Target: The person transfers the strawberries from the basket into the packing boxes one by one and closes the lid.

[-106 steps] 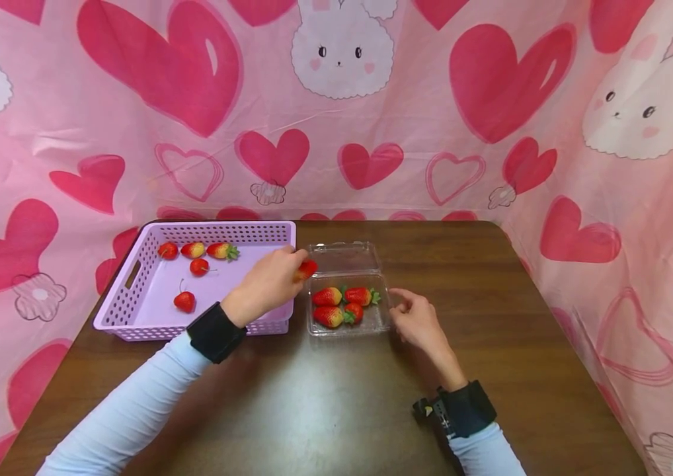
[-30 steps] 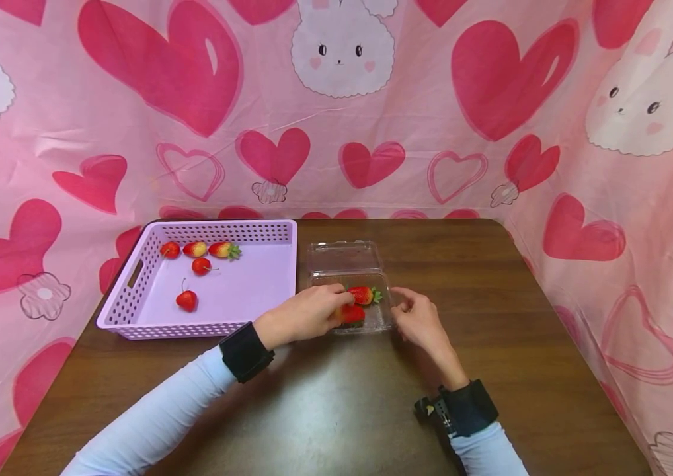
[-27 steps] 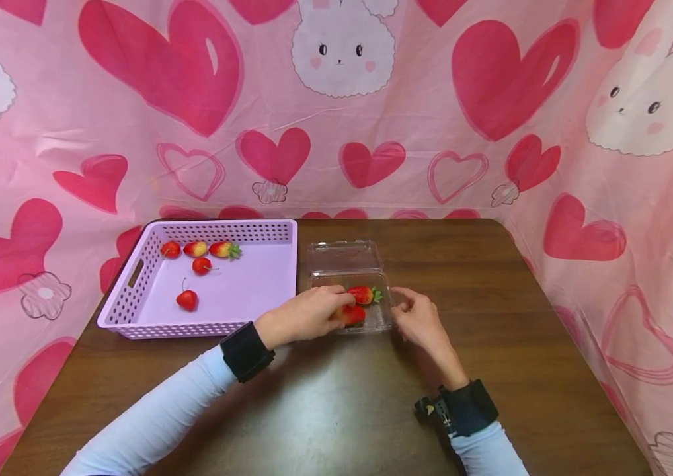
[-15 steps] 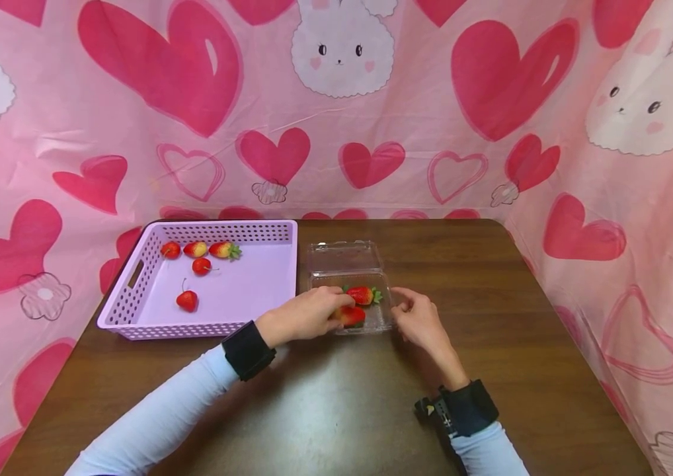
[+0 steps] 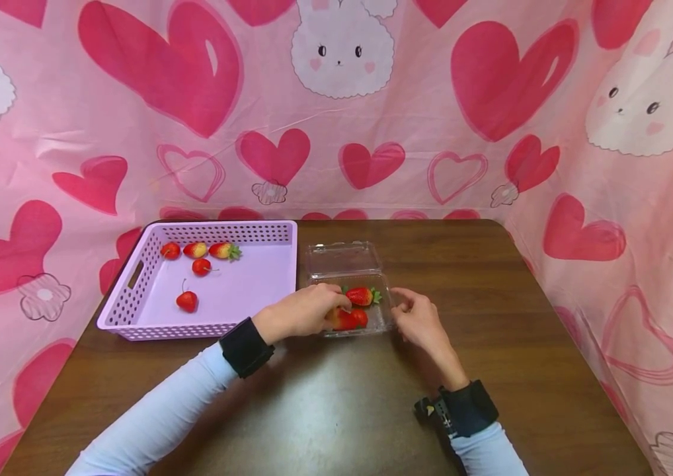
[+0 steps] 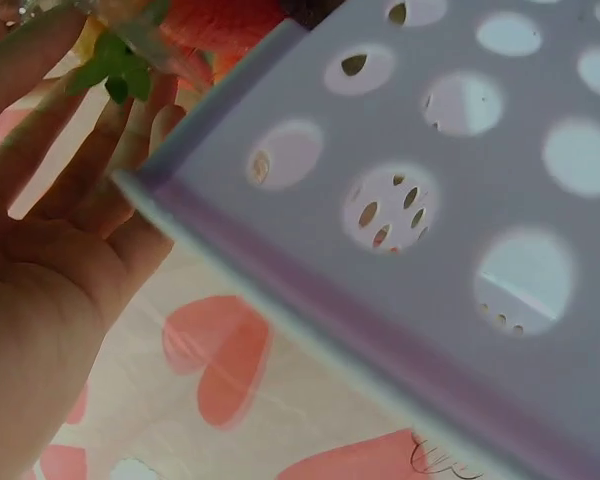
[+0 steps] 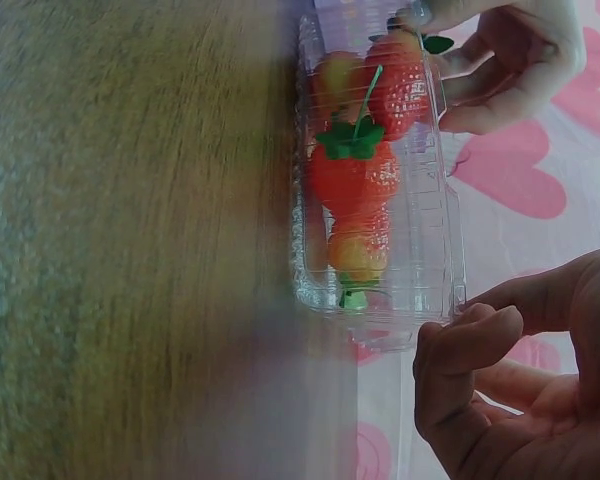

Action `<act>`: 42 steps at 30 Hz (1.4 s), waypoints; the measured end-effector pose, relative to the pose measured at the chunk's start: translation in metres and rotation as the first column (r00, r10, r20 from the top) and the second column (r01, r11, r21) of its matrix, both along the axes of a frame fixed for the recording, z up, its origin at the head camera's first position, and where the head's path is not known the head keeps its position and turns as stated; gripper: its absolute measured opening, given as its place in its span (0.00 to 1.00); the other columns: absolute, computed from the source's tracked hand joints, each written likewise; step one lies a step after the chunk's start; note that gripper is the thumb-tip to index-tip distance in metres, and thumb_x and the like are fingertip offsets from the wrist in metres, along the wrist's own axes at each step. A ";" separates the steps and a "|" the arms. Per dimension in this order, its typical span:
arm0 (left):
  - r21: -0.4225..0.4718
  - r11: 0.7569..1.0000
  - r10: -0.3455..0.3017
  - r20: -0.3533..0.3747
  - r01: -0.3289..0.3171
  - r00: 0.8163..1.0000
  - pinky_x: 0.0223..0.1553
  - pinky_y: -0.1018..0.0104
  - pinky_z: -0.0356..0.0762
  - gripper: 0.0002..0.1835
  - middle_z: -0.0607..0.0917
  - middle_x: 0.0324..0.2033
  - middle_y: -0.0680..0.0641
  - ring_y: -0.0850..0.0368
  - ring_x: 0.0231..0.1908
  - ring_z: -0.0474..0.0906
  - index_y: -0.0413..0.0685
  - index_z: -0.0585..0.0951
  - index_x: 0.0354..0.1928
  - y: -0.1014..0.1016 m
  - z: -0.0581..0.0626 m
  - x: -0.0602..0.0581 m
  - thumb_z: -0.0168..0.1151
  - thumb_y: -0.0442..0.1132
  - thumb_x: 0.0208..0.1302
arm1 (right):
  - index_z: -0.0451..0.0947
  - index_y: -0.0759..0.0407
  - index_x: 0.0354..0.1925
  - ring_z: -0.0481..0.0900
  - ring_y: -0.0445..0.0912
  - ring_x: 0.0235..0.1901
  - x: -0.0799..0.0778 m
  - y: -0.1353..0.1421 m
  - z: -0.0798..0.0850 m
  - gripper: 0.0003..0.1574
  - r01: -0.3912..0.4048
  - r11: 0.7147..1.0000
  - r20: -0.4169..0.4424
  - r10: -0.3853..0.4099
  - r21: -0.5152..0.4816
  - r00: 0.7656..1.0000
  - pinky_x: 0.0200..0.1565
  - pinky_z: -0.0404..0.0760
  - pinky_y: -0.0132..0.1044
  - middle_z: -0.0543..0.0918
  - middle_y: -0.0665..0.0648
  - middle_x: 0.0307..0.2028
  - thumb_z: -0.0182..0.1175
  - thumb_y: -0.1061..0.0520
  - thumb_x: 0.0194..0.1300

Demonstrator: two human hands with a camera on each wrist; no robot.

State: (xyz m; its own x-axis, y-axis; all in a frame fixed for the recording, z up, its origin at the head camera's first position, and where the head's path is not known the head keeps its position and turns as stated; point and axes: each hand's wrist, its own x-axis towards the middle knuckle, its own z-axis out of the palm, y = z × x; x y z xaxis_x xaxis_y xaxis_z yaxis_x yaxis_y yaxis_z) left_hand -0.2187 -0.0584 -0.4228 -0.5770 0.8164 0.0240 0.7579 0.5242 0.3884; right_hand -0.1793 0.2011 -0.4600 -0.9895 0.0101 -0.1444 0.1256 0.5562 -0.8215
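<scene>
My left hand reaches over the left side of a clear plastic clamshell, its fingers and thumb pinching a strawberry inside. In the left wrist view, green leaves show beside its fingers. Another strawberry with a leafy top lies in the clamshell behind the held one; more strawberries there are partly hidden by the left hand. At the clamshell's right side, my right hand pinches the rim between thumb and index finger, as the right wrist view shows. The clamshell's lid is folded back, away from me.
Left of the clamshell stands a purple perforated basket. It holds two yellow-and-red strawberries and several small red fruits, some with stems. The brown wooden table ends at a pink cloth printed with hearts and rabbits.
My left hand has carried a strawberry from beside the basket into the clamshell. Over the last half second it has shifted slightly left with it. My right hand stays at the rim.
</scene>
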 end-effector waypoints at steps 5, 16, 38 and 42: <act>-0.017 1.000 0.004 0.050 -0.003 0.999 0.49 0.63 0.83 0.17 0.86 0.42 0.47 0.56 0.39 0.80 0.44 0.89 0.54 -0.001 0.003 0.000 0.76 0.32 0.63 | 0.76 0.60 0.69 0.74 0.47 0.16 0.000 0.000 0.000 0.28 0.000 1.000 0.001 0.000 -0.006 1.000 0.23 0.76 0.41 0.78 0.57 0.26 0.58 0.64 0.72; 0.009 1.000 -0.004 0.051 0.004 0.999 0.45 0.65 0.82 0.14 0.84 0.39 0.48 0.56 0.36 0.78 0.44 0.89 0.51 -0.001 -0.005 -0.001 0.75 0.31 0.63 | 0.76 0.60 0.68 0.74 0.47 0.16 0.000 -0.001 -0.001 0.28 -0.008 1.000 -0.003 0.008 -0.004 1.000 0.23 0.76 0.41 0.78 0.57 0.26 0.58 0.64 0.72; -0.080 0.996 0.026 0.035 -0.023 0.999 0.55 0.56 0.82 0.20 0.87 0.49 0.46 0.52 0.46 0.83 0.46 0.89 0.56 0.001 -0.004 0.000 0.76 0.30 0.61 | 0.75 0.59 0.69 0.74 0.49 0.18 0.000 0.000 0.001 0.28 0.000 1.000 0.023 0.000 -0.010 1.000 0.25 0.78 0.41 0.78 0.58 0.29 0.57 0.64 0.73; -0.071 0.997 0.023 0.021 -0.022 1.000 0.56 0.57 0.82 0.20 0.87 0.48 0.46 0.52 0.47 0.84 0.46 0.89 0.56 0.001 -0.003 0.001 0.73 0.26 0.62 | 0.74 0.59 0.70 0.74 0.49 0.18 0.000 0.000 0.000 0.28 0.001 1.000 0.032 0.000 -0.011 0.999 0.26 0.78 0.40 0.78 0.59 0.30 0.57 0.64 0.73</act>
